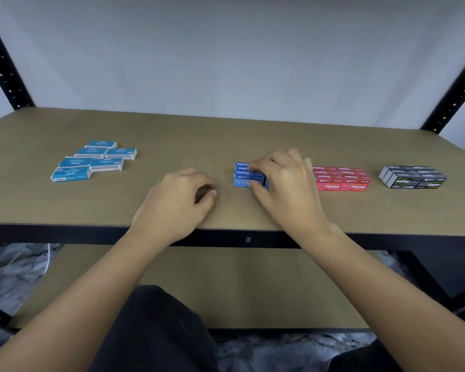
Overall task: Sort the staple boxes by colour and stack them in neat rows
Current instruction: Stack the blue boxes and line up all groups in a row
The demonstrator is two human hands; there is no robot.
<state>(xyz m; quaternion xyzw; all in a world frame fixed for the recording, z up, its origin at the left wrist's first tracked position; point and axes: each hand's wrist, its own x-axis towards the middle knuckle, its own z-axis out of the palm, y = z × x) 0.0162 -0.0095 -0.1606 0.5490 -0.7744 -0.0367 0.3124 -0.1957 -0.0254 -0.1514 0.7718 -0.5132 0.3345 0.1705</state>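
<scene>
A small block of dark blue staple boxes (244, 176) sits mid-shelf. My right hand (282, 183) covers its right part, with fingertips and thumb pinching one of the boxes. My left hand (180, 200) rests on the shelf just left of the block, fingers loosely curled, holding nothing. Several light blue boxes (94, 162) lie loosely grouped at the left. A neat red block (342, 178) stands right of my right hand, and a black block (414, 176) farther right.
The brown shelf board (226, 135) has a black front edge near my wrists. Black perforated uprights (3, 68) stand at both back corners. A lower shelf (226, 285) and my dark-trousered knees lie below.
</scene>
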